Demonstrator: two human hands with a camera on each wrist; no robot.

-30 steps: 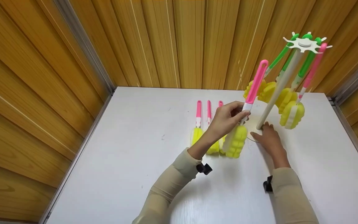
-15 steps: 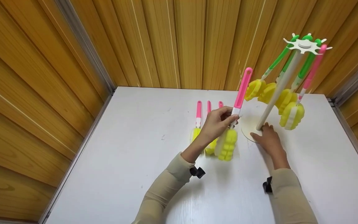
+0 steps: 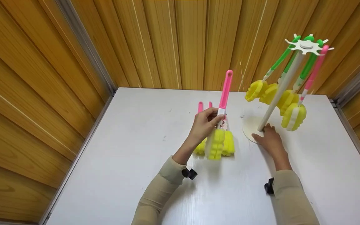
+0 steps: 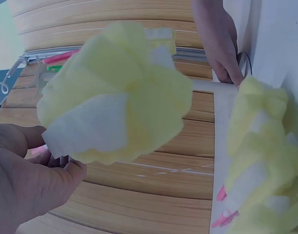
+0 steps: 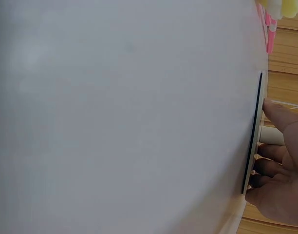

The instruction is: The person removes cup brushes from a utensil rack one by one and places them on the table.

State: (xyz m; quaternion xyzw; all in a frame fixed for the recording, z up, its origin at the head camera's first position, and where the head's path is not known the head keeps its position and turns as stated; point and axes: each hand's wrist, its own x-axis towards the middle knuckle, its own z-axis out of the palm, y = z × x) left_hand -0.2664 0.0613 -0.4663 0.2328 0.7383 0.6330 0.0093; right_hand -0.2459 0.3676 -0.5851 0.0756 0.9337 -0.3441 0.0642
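My left hand (image 3: 201,125) pinches a pink-handled sponge bottle brush (image 3: 225,90) by its white neck. The brush is above the table, pink handle up and yellow-and-white sponge head down; that sponge fills much of the left wrist view. Behind it, pink-handled bottle brushes (image 3: 229,143) lie side by side, partly hidden by my hand and the held brush. My right hand (image 3: 272,143) rests on the round base (image 3: 249,130) of a white stand, thumb and fingers spread beside its pole (image 3: 280,93); the right wrist view shows the fingertips on the base (image 5: 253,141).
From the white hooked top (image 3: 306,46) of the stand hang several bottle brushes, green-handled ones at the back and a pink-handled one (image 3: 316,68) at the right. The white table (image 3: 130,140) meets wood-panelled walls (image 3: 189,43) at the back and sides.
My left hand has moved left with the bottle brush, away from the stand and across the lying brushes. My right hand has stayed on the base.
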